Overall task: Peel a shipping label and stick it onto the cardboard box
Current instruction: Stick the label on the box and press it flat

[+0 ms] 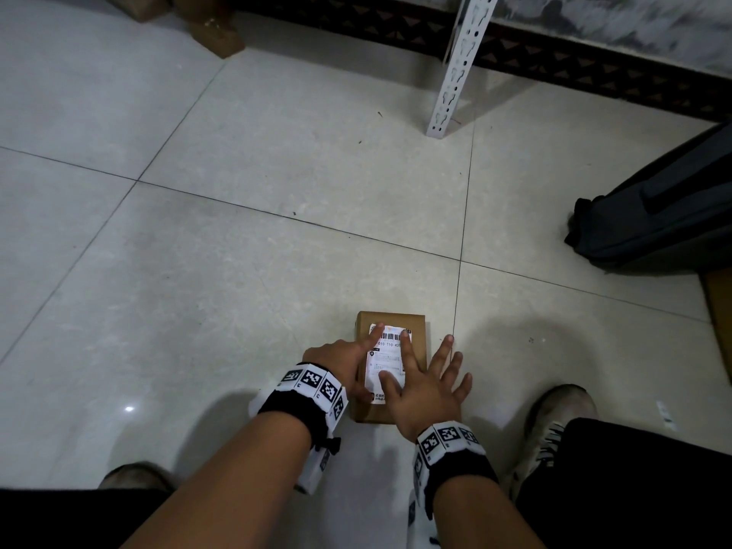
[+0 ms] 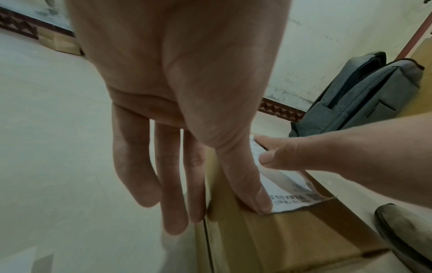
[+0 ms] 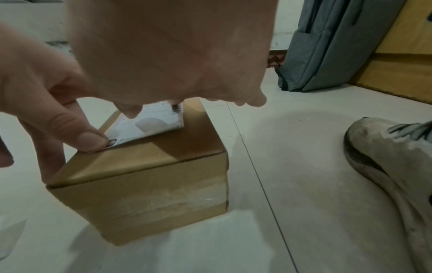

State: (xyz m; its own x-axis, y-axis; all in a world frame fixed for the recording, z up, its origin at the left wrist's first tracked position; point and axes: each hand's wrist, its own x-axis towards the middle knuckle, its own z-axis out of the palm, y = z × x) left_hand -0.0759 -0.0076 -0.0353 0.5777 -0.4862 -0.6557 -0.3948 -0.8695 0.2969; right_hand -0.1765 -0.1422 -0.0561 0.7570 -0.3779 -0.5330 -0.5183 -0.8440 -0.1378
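A small brown cardboard box (image 1: 416, 350) lies on the tiled floor between my feet. A white shipping label (image 1: 386, 360) lies flat on its top face. My left hand (image 1: 344, 362) reaches in from the left; a straight finger touches the label's far left part, and the thumb (image 3: 91, 142) presses its near left corner. My right hand (image 1: 427, 386) is spread flat over the box, index finger and thumb pressing the label, the other fingers splayed past the right edge. The left wrist view shows the label (image 2: 287, 199) on the box (image 2: 280, 240); the right wrist view shows the label (image 3: 161, 120) and box (image 3: 145, 184).
A grey backpack (image 1: 653, 215) leans at the right, with cardboard (image 1: 719, 311) beside it. A white perforated shelf post (image 1: 455, 65) stands by the far wall. Brown boxes (image 1: 214, 33) sit at the far left. My shoes (image 1: 554, 425) flank the box on pale floor tiles.
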